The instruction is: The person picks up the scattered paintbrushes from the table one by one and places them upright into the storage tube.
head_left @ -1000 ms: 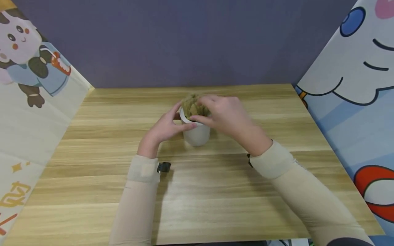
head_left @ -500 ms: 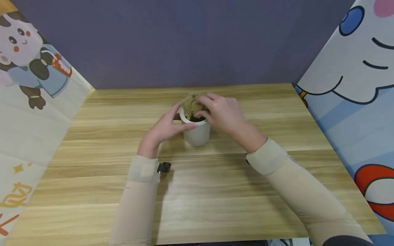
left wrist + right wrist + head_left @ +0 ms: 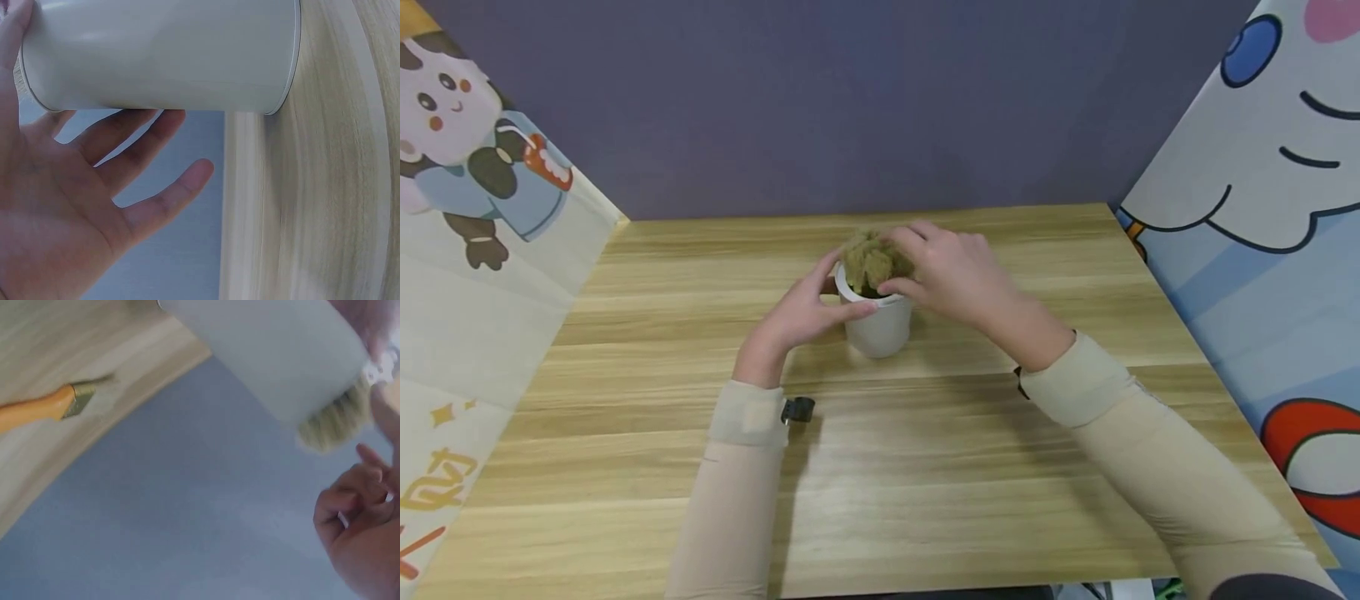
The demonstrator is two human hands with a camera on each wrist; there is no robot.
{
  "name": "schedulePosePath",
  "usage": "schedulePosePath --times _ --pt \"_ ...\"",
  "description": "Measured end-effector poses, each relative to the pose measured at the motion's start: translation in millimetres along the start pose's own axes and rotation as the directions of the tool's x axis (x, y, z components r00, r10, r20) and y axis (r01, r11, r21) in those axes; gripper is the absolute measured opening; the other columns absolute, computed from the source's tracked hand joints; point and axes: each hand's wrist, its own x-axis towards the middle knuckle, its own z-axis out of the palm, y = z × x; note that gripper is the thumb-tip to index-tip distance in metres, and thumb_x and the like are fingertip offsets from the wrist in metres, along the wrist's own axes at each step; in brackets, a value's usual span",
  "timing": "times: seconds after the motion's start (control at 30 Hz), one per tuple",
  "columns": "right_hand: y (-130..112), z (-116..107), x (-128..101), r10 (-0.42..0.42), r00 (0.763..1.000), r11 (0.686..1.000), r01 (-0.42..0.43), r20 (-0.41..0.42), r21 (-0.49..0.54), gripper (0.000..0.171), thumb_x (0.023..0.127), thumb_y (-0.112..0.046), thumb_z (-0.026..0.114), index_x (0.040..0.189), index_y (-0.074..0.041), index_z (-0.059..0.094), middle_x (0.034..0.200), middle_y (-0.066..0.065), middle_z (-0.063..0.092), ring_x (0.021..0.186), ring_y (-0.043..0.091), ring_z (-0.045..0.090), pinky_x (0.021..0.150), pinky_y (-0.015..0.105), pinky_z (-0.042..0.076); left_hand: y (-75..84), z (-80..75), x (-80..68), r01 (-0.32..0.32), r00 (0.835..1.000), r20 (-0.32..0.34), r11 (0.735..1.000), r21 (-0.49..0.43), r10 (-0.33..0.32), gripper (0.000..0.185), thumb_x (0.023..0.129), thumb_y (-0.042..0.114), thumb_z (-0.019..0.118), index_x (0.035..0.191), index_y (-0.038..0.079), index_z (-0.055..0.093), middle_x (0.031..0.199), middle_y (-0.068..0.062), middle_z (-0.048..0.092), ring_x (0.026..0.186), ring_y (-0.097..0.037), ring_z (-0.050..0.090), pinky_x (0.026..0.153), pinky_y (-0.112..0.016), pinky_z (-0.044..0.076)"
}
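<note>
A white cup [image 3: 880, 327] stands upright in the middle of the wooden table [image 3: 925, 467]. An olive-green fibrous tuft [image 3: 867, 260] sticks out of its top. My left hand [image 3: 820, 304] holds the cup's left side, thumb along the near rim and fingers behind it. In the left wrist view the cup [image 3: 162, 56] lies against my spread fingers [image 3: 144, 131]. My right hand [image 3: 936, 267] grips the tuft from the right, fingers over its top and thumb near the rim. The right wrist view shows the cup [image 3: 269, 356] with the tuft [image 3: 331, 428] past its rim.
Printed cartoon panels [image 3: 467, 250] wall the table on the left and right, and a dark purple wall [image 3: 850, 100] closes the back. In the right wrist view an orange-handled brush [image 3: 44, 409] lies on the table beyond the cup.
My right hand shifted slightly on the tuft and its forearm swung a little to the right. The left hand and the cup stayed where they were.
</note>
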Motion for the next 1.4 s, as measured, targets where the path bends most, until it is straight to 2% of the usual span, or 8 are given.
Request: schedulePosePath --times 0.1,0.2,0.37,0.47,0.57,0.7,0.83,1.4 --pt "15.8 -12.1 3.5 0.11 0.993 0.976 -0.114 0.03 0.184 0.064 0.096 -0.055 0.076 0.147 -0.019 0.061 0.107 0.01 0.069 0.08 0.027 0.063 0.071 0.043 0.051 0.5 0.2 0.1 -0.014 1.0 -0.009 1.0 0.003 0.014 0.108 0.083 0.066 0.084 0.167 0.048 0.019 0.164 -0.008 0.048 0.15 -0.027 0.049 0.121 -0.066 0.038" --pt "46.1 -13.2 8.7 0.271 0.96 0.888 -0.278 0.073 0.365 0.059 0.101 -0.054 0.068 0.147 -0.018 0.06 0.085 0.008 0.051 0.072 0.026 0.045 0.075 0.041 0.041 0.7 0.5 0.8 -0.026 0.999 -0.017 1.0 0.006 0.026 0.108 0.083 0.063 0.085 0.168 0.046 0.021 0.166 -0.008 0.046 0.15 -0.028 0.049 0.123 -0.064 0.037" --pt "102.7 23.8 11.3 0.377 0.885 0.811 -0.458 0.275 0.364 0.065 0.106 -0.055 0.058 0.157 -0.015 0.047 0.084 0.004 0.042 0.067 0.02 0.037 0.073 0.039 0.038 -0.6 0.2 1.1 0.002 1.0 -0.016 1.0 0.01 -0.002 0.11 0.083 0.062 0.085 0.169 0.044 0.018 0.165 -0.011 0.047 0.152 -0.028 0.048 0.125 -0.063 0.034" --pt "124.0 53.8 8.1 0.361 0.833 0.79 -0.512 0.418 0.337 0.077 0.106 -0.055 0.058 0.167 -0.017 0.03 0.098 0.01 0.05 0.076 0.024 0.046 0.074 0.042 0.043 -1.3 -1.2 0.7 0.004 1.0 -0.019 1.0 0.01 -0.004 0.111 0.083 0.063 0.085 0.169 0.044 0.017 0.166 -0.012 0.046 0.152 -0.029 0.047 0.126 -0.063 0.033" --pt "133.0 76.7 4.0 0.359 0.791 0.719 -0.573 0.496 0.394 0.088 0.105 -0.054 0.062 0.172 -0.024 0.012 0.135 0.023 0.055 0.113 0.035 0.059 0.095 0.052 0.053 -1.4 -2.6 -0.4 -0.006 1.0 -0.025 1.0 0.014 0.006 0.111 0.083 0.062 0.085 0.169 0.044 0.017 0.167 -0.012 0.045 0.152 -0.029 0.047 0.126 -0.063 0.034" --pt "135.4 96.2 0.4 0.344 0.78 0.634 -0.604 0.522 0.483 0.095 0.103 -0.051 0.067 0.172 -0.023 0.007 0.171 0.03 0.026 0.16 0.044 0.03 0.125 0.064 0.034 -1.5 -3.4 -3.0 -0.004 1.0 -0.031 1.0 0.017 0.005 0.111 0.084 0.061 0.085 0.169 0.044 0.017 0.167 -0.011 0.045 0.151 -0.029 0.048 0.125 -0.063 0.035" --pt "139.7 106.3 -2.2 0.337 0.744 0.588 -0.645 0.577 0.488 0.093 0.103 -0.053 0.066 0.17 -0.02 0.01 0.178 0.023 0.012 0.165 0.043 0.018 0.13 0.063 0.024 -1.4 -1.6 -2.5 -0.011 1.0 -0.027 1.0 0.016 0.011 0.11 0.084 0.062 0.085 0.169 0.044 0.017 0.166 -0.012 0.046 0.151 -0.03 0.049 0.123 -0.063 0.038" --pt "131.4 116.7 0.8 0.429 0.686 0.593 -0.704 0.587 0.39 0.074 0.099 -0.051 0.073 0.151 -0.016 0.033 0.17 0.023 0.032 0.156 0.042 0.036 0.124 0.061 0.035 -2.4 1.3 -2.4 0.004 1.0 -0.016 1.0 0.015 -0.004 0.109 0.086 0.061 0.083 0.169 0.045 0.015 0.167 -0.015 0.045 0.154 -0.032 0.045 0.126 -0.065 0.032"
